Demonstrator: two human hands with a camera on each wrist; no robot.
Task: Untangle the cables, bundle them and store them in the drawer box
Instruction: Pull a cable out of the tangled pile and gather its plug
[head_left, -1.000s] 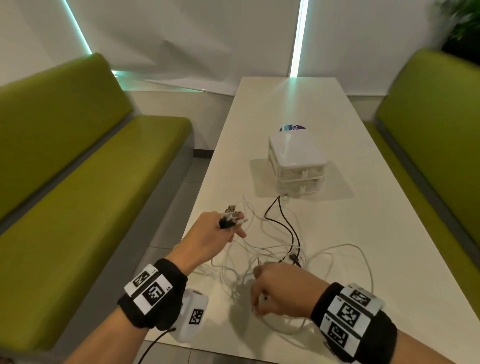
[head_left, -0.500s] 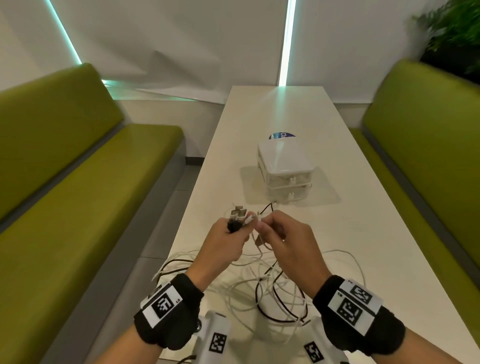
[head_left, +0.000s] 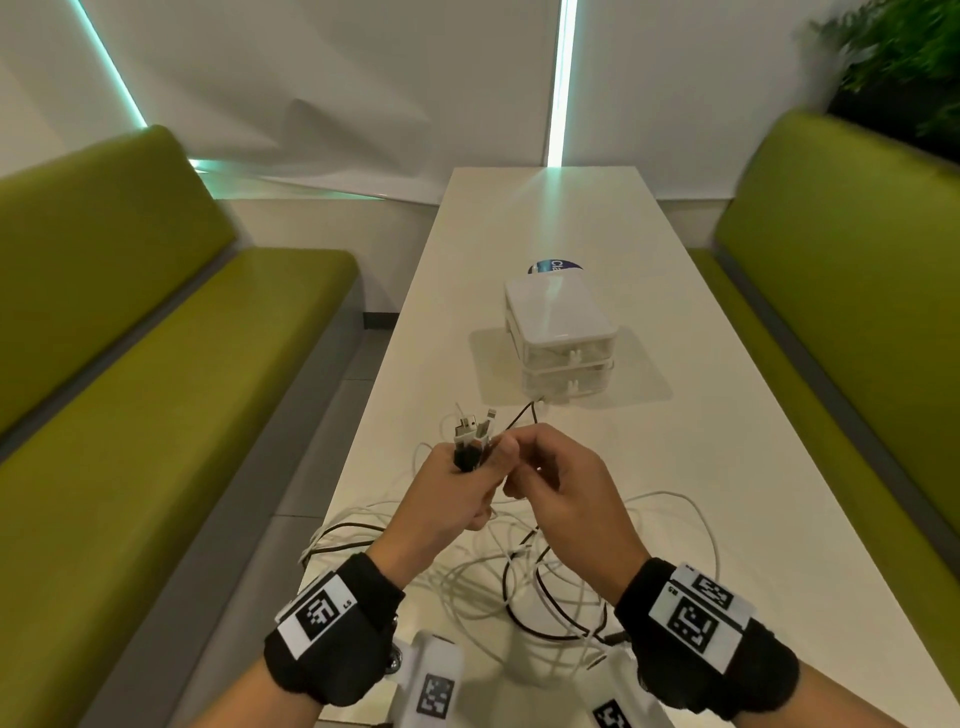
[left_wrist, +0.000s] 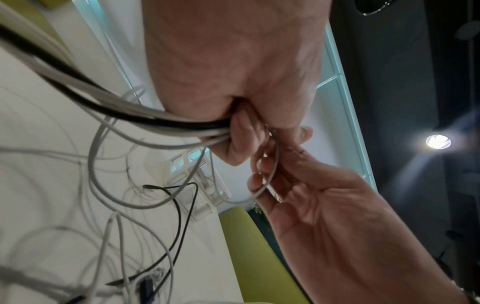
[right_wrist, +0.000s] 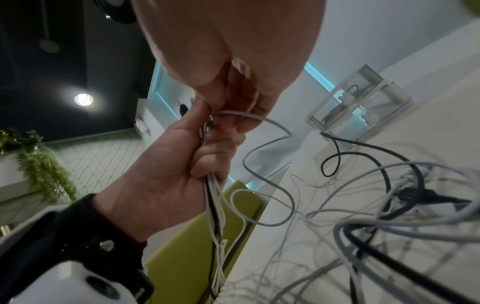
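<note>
My left hand (head_left: 457, 486) grips a bunch of cable ends (head_left: 474, 431), white and black, with the plugs sticking up out of the fist. My right hand (head_left: 540, 467) meets it from the right and pinches a thin white cable (right_wrist: 259, 121) against the bunch. The rest of the white and black cables lie in a tangle (head_left: 540, 577) on the white table (head_left: 727, 519) below my hands. The clear two-drawer box (head_left: 563, 338) stands farther up the table with both drawers closed. In the left wrist view, the left hand's (left_wrist: 233, 131) curled fingers hold the strands (left_wrist: 155, 121).
Green benches run along both sides of the table (head_left: 156, 389) (head_left: 857, 312). A round dark sticker (head_left: 555, 266) lies behind the drawer box. A black cable end (head_left: 530, 410) reaches toward the box's front. A plant (head_left: 904, 67) stands at the far right.
My right hand rose from the tangle on the table to meet the left hand and brought a white cable end to the bunch. The left hand moved a little toward the middle.
</note>
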